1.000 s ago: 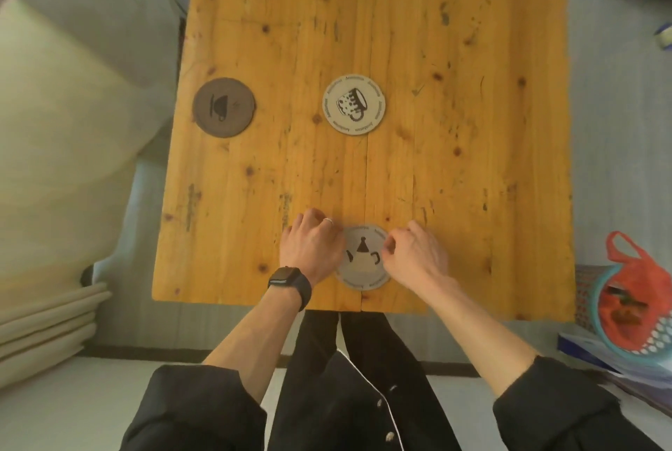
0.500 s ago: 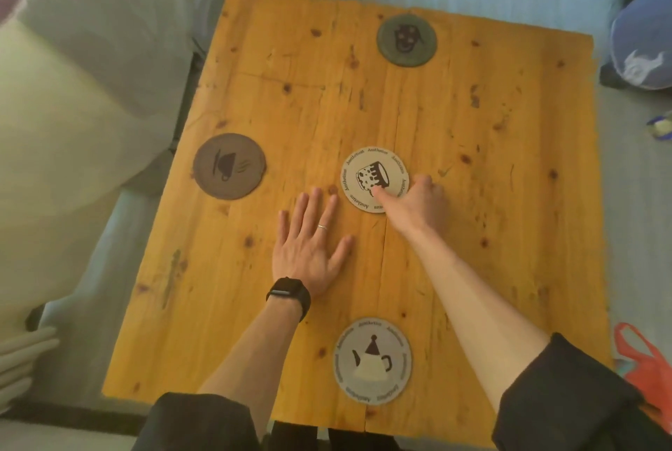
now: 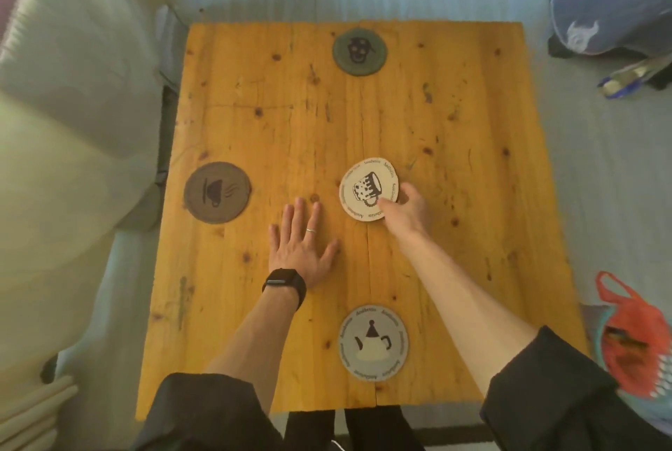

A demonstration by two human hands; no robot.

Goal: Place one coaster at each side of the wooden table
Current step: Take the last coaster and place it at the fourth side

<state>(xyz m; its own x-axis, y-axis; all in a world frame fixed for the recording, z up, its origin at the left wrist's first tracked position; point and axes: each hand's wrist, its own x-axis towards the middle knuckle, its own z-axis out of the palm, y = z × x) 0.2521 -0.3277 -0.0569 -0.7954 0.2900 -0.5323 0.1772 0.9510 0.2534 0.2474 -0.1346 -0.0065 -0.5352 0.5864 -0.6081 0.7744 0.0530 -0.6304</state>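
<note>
Right now I see my right hand (image 3: pixel 407 212) pinching the near right edge of the cream mug coaster (image 3: pixel 368 189) at the middle of the wooden table (image 3: pixel 472 159), while my left hand (image 3: pixel 302 243) lies flat with its grip spread wide and empty. Around them, the brown cup coaster (image 3: pixel 217 192) sits by the left edge, the green coaster (image 3: pixel 359 51) by the far edge, and the grey teapot coaster (image 3: pixel 373 343) by the near edge.

Dim warm indoor light, soft faint shadows, no strong glare, whole picture slightly blurred, wide-angle bending at edges
</note>
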